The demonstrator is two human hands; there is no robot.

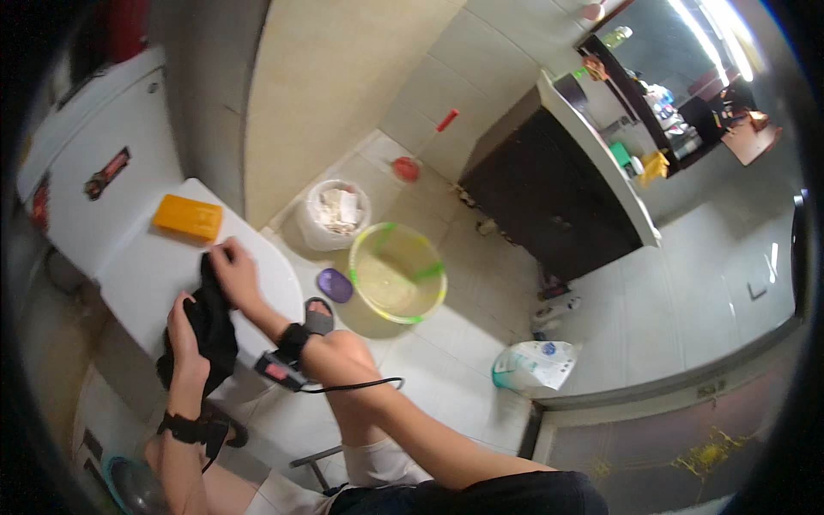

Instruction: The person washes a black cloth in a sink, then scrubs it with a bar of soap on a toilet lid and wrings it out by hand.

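Dark cloth point(210, 330) draped over near edge of white washing-machine lid point(154, 266), part on the lid, part hanging down the front. Held at 2 points.

Risks, as judged from this view:
- Hanging part heavier than part on lid; if upper grip loosens, cloth likely to slide off toward wet tiled floor point(446, 343).
- Black cable point(360, 388) trailing from the wrist-strapped device point(279, 369) crosses the raised knee; could snag on cloth or knee during a pull.
- Orange soap bar point(188, 216) lying on the lid well behind the cloth; a broad sweep of fabric could knock it off the far side.
- Yellow-green basin point(396, 273) with water and purple lid point(335, 285) close beside the sandalled foot point(318, 316); a shift in footing could tip or kick either.

Hands:
- Left hand point(184, 330): fingers curled shut around the lower bunch of cloth, at the lid's edge.
- Right hand point(233, 273): fingertips pinched closed on the cloth's upper corner, pressing it on the lid surface.

Neither palm visible, so firmness of grip not readable.
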